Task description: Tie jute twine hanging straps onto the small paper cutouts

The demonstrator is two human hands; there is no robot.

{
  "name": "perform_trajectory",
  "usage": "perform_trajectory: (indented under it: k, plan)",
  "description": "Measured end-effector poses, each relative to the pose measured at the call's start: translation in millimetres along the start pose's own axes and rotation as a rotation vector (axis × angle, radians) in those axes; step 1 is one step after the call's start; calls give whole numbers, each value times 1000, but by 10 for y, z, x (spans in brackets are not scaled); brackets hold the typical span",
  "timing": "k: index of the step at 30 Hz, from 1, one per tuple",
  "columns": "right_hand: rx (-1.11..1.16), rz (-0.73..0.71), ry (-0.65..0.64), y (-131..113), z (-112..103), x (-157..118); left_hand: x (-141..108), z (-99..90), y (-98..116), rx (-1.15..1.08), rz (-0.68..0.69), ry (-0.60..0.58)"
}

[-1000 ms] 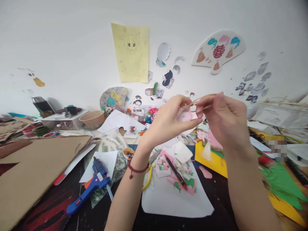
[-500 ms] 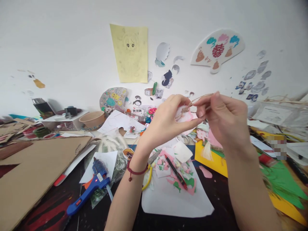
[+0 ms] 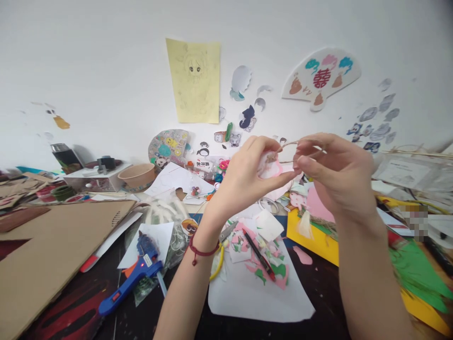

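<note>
Left hand: the bare left hand (image 3: 247, 177), a maroon cord bracelet (image 3: 205, 253) at its wrist, grasps a pink-and-white craft piece (image 3: 272, 169) between thumb and curled fingers.
Right hand: the bare right hand (image 3: 332, 170) has thumb and fingers bent together, pinching a thin brown twine strand (image 3: 290, 143) that runs across to the left hand.
Craft piece: raised above the table in the left grip; fingers cover much of it, so its full outline is hard to tell.
Dark tabletop (image 3: 327, 295): below the hands lies a large white paper sheet (image 3: 247, 304), strewn with pink and green paper scraps (image 3: 280, 270), a slim red-and-black pen (image 3: 260, 256) across them and yellow-handled scissors (image 3: 222, 262) near its left edge.
Table left: a blue plastic glue gun (image 3: 146, 268) lies beside a broad brown cardboard panel (image 3: 74, 245); farther back stand a round tan bowl (image 3: 136, 176) and a dark cylindrical flask (image 3: 65, 158).
Table right: bright yellow paper (image 3: 320, 243) and green paper (image 3: 421, 278) lie about the right forearm.
White wall (image 3: 106, 56): it bears a yellow pencil-drawn sheet (image 3: 194, 89), a white fan-shaped card (image 3: 307, 71) and small cutouts (image 3: 247, 118).
</note>
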State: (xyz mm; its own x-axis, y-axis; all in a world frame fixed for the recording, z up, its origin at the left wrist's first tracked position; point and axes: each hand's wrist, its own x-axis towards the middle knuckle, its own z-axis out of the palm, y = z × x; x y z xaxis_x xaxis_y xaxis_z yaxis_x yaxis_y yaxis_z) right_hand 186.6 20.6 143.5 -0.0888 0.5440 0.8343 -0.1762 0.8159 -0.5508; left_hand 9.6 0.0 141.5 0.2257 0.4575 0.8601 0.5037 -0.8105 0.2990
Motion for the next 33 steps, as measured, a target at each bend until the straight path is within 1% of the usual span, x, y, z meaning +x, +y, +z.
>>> perform_trajectory:
  k: [2, 5, 11, 16, 23, 28, 33]
  plan:
    - [-51, 40, 9, -4, 2, 0, 3, 1, 5, 13, -7, 9]
    - [-109, 86, -12, -15, -5, -2, 4, 0, 4, 16, -11, 16]
    - [-99, 150, -123, -7, -55, -10, -4, -12, -16, -4, 1, 5]
    - [-94, 153, -147, 3, -57, -9, -4, -14, -17, -50, 7, -18]
    - [-95, 163, -124, 0, -12, -8, 2, -12, -24, -49, 5, -36]
    - [-167, 149, -70, -20, -8, -18, 6, -11, -20, -44, -10, -20]
    - [-190, 132, -52, -36, -2, -28, 10, -5, -10, -38, -29, -2]
